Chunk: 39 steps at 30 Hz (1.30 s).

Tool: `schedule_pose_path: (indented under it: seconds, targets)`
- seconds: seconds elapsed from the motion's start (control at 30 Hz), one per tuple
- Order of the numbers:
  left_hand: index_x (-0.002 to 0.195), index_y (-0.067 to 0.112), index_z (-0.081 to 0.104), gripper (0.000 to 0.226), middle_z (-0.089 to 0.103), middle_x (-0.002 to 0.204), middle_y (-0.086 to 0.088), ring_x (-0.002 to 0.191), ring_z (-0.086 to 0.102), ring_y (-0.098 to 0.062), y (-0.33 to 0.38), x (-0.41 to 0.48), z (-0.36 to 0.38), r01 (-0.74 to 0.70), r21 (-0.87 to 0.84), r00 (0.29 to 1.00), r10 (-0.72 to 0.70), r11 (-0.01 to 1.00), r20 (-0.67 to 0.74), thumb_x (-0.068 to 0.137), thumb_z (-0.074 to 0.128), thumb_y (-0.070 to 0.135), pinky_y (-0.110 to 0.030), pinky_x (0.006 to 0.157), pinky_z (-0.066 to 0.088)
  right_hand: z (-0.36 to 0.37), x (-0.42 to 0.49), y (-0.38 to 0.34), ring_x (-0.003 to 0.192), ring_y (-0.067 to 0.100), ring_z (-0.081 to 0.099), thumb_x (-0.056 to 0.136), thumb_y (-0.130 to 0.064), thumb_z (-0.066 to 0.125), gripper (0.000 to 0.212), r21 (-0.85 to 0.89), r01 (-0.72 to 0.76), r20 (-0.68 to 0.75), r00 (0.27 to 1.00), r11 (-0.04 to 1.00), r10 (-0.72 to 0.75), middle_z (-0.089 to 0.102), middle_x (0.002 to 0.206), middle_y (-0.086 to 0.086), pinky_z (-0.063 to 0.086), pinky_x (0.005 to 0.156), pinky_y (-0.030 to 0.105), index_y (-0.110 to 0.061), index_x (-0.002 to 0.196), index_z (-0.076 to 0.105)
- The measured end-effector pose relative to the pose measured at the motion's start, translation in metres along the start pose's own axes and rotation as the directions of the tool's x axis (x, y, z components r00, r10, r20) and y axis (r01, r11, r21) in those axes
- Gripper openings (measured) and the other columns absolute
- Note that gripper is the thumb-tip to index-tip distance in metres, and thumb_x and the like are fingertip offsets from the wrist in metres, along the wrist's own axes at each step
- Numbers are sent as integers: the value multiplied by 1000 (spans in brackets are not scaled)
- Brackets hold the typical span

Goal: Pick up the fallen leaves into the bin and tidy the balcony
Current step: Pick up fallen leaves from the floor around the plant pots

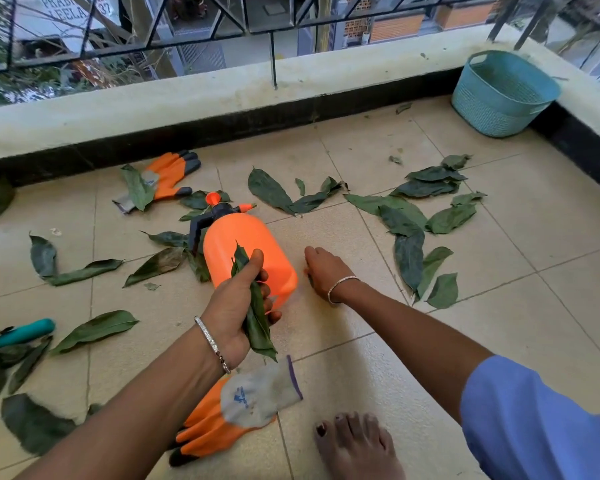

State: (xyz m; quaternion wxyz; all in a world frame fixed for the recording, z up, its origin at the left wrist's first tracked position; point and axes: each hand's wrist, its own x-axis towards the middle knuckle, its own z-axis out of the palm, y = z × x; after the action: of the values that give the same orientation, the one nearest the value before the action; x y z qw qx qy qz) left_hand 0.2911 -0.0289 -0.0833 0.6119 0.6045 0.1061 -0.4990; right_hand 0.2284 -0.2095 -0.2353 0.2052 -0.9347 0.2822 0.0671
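My left hand (234, 306) grips a bunch of green leaves (257, 323) upright in its fist, just in front of an orange spray bottle (246, 251) lying on its side. My right hand (326, 268) is down on the tile right of the bottle's base. Its fingers curl under, with a sliver of leaf (310, 280) showing beneath the palm. Several fallen leaves (409, 233) lie scattered over the tiled floor, to the right, at the back and at the left. The teal woven bin (499, 95) stands in the far right corner against the parapet.
One orange-grey glove (167, 178) lies by the parapet at the back left, another glove (243, 410) under my left forearm. A teal-handled tool (23, 332) lies at the left edge among leaves. My bare foot (357, 445) is at the bottom. A low wall with railing bounds the balcony.
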Motion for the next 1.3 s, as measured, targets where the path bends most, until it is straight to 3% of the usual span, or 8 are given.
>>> schedule_pose_path:
  seconds: [0.07,0.13,0.23,0.33,0.53,0.73,0.93,1.3]
  targets:
    - [68,19,57,38,44,55,4,44,43,-12,0,0,3,3,12,1000,-3,1000,5,83,68,52,-26,47,45,-9,-14,16,86,27,56,97,-16,51,9,117,-116,-42,992,986,122,59,100,10,38,68,33,-10,104,48]
    - [68,20,57,38,44,56,4,47,41,-13,-1,1,8,8,27,1000,-8,1000,11,84,67,52,-27,47,45,-25,-30,34,78,21,56,95,-13,56,6,460,-283,-38,941,841,338,60,92,7,44,66,31,-9,100,53]
    - [68,20,55,38,42,56,3,45,40,-14,-4,3,21,17,62,1000,-18,998,20,87,65,51,-26,44,44,-56,-59,57,58,14,50,97,-5,57,8,913,-321,166,858,253,487,56,74,7,45,47,22,-5,104,61]
    - [69,19,54,38,42,53,3,43,38,-13,-8,7,45,20,96,999,-24,995,42,88,65,50,-25,43,43,-85,-92,77,53,10,42,100,-1,49,21,955,-245,293,862,-166,413,47,64,4,36,42,16,2,116,62]
    - [72,18,53,41,40,54,3,42,39,-12,-24,18,100,11,171,991,-35,985,133,87,64,54,-25,45,44,-116,-134,100,56,8,44,100,-6,46,20,852,-102,316,883,-514,348,46,71,6,36,40,15,4,107,62]
    - [69,21,51,48,39,51,6,42,37,-11,-25,42,136,78,150,977,-106,986,186,80,63,66,-28,51,42,-122,-118,98,54,11,51,65,0,75,21,628,-24,315,922,-778,226,55,73,8,33,37,14,3,85,71]
    - [66,19,47,58,32,53,3,41,30,-13,0,62,181,235,-36,958,-226,971,174,81,51,75,-26,52,31,-124,-103,78,51,14,42,82,-12,47,19,433,105,337,902,-895,269,41,68,6,24,38,18,-6,66,57]
    - [66,19,53,48,32,56,3,46,28,-11,-20,-17,255,297,103,925,-313,949,216,83,59,64,-26,55,29,-208,-194,103,53,12,40,91,-20,36,27,444,310,106,914,-841,392,37,69,3,19,42,20,-11,69,49]
